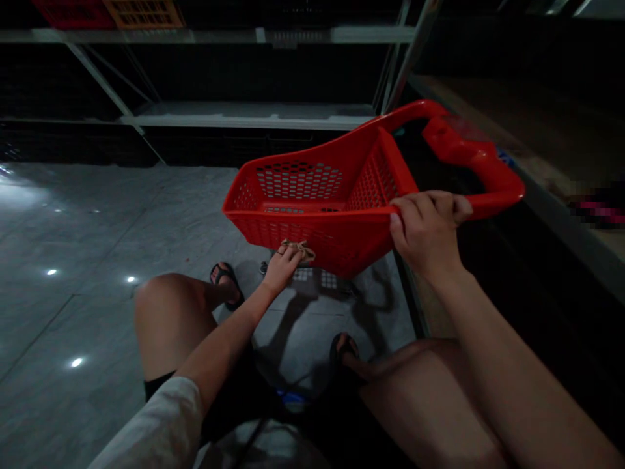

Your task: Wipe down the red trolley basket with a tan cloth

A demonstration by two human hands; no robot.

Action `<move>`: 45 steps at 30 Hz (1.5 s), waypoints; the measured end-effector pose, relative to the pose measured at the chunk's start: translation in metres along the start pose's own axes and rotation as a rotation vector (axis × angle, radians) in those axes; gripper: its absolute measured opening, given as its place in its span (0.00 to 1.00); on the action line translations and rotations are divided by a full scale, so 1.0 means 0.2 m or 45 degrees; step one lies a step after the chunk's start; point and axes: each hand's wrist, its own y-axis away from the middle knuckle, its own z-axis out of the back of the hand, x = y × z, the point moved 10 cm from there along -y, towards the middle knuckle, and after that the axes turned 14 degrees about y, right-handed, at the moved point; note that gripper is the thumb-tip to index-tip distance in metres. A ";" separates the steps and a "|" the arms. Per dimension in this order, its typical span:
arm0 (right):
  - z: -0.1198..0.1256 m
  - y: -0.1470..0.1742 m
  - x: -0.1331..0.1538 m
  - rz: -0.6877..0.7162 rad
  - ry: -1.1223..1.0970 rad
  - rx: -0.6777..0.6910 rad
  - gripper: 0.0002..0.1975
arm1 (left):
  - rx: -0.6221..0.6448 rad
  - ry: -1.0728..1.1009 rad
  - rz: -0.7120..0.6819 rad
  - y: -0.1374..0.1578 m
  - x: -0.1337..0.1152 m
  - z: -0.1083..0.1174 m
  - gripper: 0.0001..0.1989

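A red plastic shopping cart (361, 244) with a perforated basket stands in front of me, its looped handle toward the right. My right hand (430, 231) is closed over the cart's near top rim, close to where the handle begins. Lower down, my left hand (283, 266) presses a crumpled beige cloth (306, 251) against the near outer side of the basket. The cloth is partly covered by my fingers. Inside the basket, the visible part of the floor and walls shows only holes in the plastic.
Behind the cart runs a metal shelf rack (254, 117), with an orange crate (144, 13) and a red crate (75, 13) at its top left. A low ledge (508, 104) lies along the right. Grey floor tiles (97, 260) spread to the left.
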 end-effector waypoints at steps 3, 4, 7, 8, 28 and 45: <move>0.04 -0.01 0.07 -0.025 0.037 -0.006 0.17 | -0.034 0.040 -0.017 0.00 0.01 0.07 0.14; 0.05 -0.01 0.11 -0.015 0.019 0.010 0.17 | -0.069 0.065 -0.025 -0.04 -0.01 0.12 0.15; 0.02 -0.05 0.32 0.127 -0.079 0.070 0.20 | -0.289 0.144 -0.023 -0.20 -0.08 0.32 0.16; 0.01 -0.06 0.39 0.186 -0.107 0.088 0.20 | -0.374 0.162 -0.015 -0.25 -0.10 0.39 0.16; -0.15 -0.16 0.57 0.165 -0.219 0.066 0.15 | -0.284 0.060 0.018 -0.17 0.05 0.43 0.14; -0.07 0.03 0.22 0.170 -0.158 0.011 0.11 | 0.114 0.020 -0.373 0.04 -0.41 -0.02 0.10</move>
